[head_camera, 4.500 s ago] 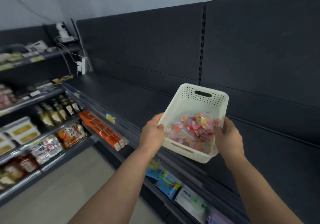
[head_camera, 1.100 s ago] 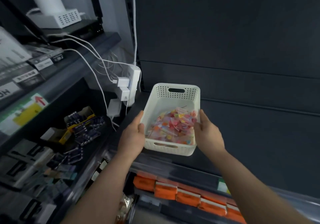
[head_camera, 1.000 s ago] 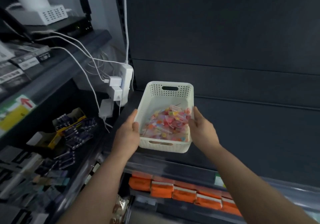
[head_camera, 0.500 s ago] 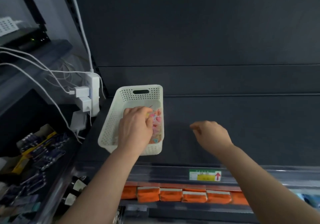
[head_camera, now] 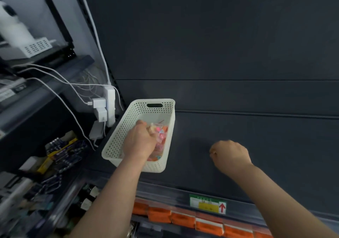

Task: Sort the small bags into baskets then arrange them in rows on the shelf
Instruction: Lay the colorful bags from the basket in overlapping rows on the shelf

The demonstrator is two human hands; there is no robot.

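As our left hand [head_camera: 140, 142] pinches a bag [head_camera: 158, 129] in the basket [head_camera: 119, 138], others hide beneath.
Our right hand [head_camera: 231, 155] curls above the shelf [head_camera: 266, 142]; its hold we cannot tell.

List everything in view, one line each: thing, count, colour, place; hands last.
basket: one, white, on the shelf's left end
small bags: heap, count unclear, pink and orange, inside the basket
shelf: one, dark grey, centre
power strip: one, white, left of the basket
cables: several, white, above and left of the power strip
label: one, green and yellow, shelf's front edge
orange packs: a row, orange, below the shelf
left hand: one, in the basket, gripping small bags
right hand: one, above the bare shelf, loosely curled, empty
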